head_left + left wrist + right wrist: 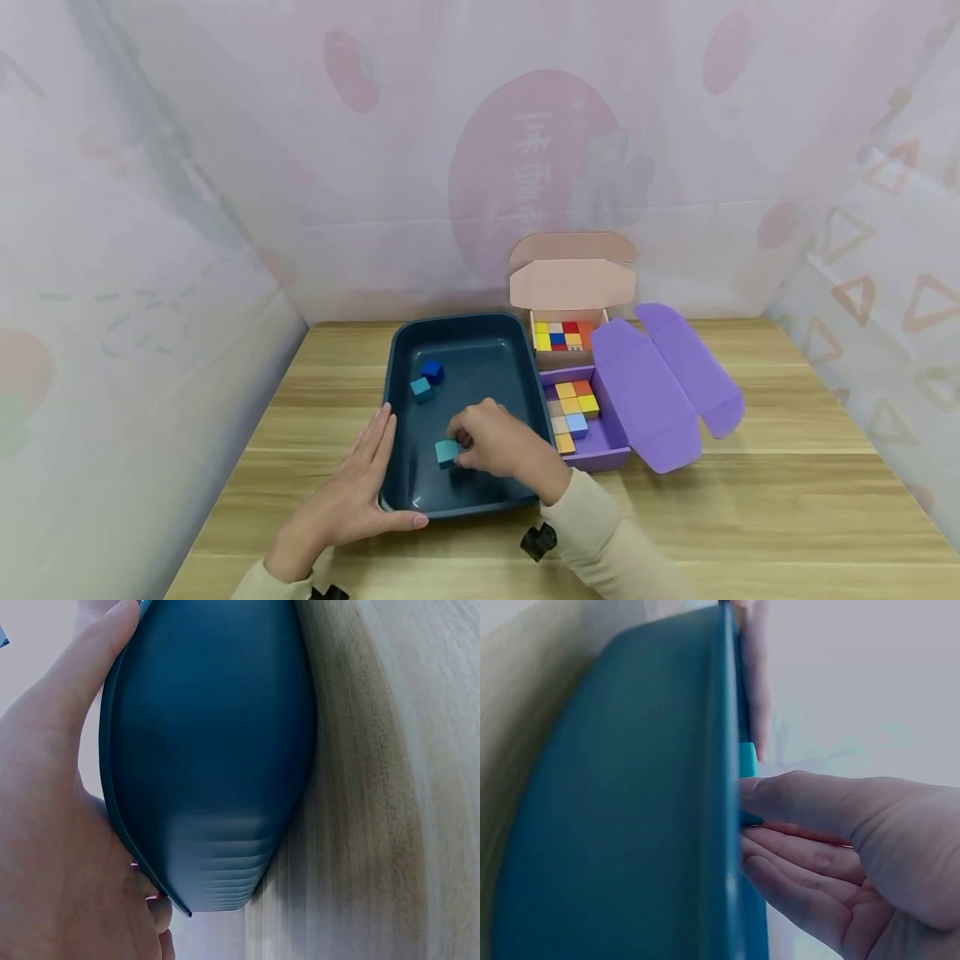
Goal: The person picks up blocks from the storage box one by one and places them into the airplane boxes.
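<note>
My right hand [498, 442] reaches into a dark teal tray [472, 502] and pinches a turquoise cube [447, 453] low over the tray's floor. In the right wrist view, the thumb lies against the turquoise cube [747, 761], and the tray wall [630, 795] hides part of it. My left hand [348, 492] rests with extended fingers along the tray's left rim, its thumb at the near corner. Farther back in the tray sit a dark blue cube [432, 371] and a blue-teal cube [422, 389], close together.
Right of the tray stands an open purple box [611, 417] with several coloured cubes, its lid spread rightward. Behind it, an open pink box [566, 360] holds several more cubes. A wooden tabletop [757, 483] lies beneath, with printed fabric walls [420, 233] around it.
</note>
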Available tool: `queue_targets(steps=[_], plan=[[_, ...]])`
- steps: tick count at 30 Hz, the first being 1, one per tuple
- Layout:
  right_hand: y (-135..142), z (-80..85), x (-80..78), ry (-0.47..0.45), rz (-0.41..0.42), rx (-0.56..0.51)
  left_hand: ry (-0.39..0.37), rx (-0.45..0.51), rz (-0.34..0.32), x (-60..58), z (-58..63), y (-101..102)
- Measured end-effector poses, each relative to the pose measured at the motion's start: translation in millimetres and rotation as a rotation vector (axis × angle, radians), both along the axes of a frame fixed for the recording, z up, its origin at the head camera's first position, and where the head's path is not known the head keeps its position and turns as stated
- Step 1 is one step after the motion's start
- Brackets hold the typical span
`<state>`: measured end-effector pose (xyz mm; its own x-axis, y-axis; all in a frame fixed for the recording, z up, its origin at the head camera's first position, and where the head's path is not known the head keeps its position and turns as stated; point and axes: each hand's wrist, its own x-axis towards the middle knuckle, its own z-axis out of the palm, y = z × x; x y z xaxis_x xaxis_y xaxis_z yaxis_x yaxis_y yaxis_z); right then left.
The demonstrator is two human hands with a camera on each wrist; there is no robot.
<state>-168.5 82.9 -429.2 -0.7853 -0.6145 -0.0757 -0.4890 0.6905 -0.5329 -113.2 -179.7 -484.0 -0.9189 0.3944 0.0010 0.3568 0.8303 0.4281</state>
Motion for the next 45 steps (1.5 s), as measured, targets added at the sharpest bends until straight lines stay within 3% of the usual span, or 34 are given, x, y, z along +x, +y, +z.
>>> queue_targets(steps=[9, 20, 27, 41, 45], plan=[[48.9, 10.2, -2.1, 0.031, -0.027, -0.075, 0.005, -0.014, -0.004, 0.0, 2.8, -0.4], [116.4, 16.2, -3.3, 0.092, -0.133, -0.164, -0.014, 0.004, -0.008, 1.8, 2.3, -2.4], [148.2, 14.2, -3.7, 0.035, -0.178, -0.183, -0.005, -0.010, -0.011, 0.9, 1.8, -4.6], [177.1, -9.5, -8.5, -0.070, -0.237, -0.111, -0.013, -0.014, -0.005, 2.8, 2.2, -5.3], [175.6, -9.8, -10.3, -0.087, -0.240, -0.086, 0.021, -0.023, -0.026, 1.9, 3.5, -5.0]])
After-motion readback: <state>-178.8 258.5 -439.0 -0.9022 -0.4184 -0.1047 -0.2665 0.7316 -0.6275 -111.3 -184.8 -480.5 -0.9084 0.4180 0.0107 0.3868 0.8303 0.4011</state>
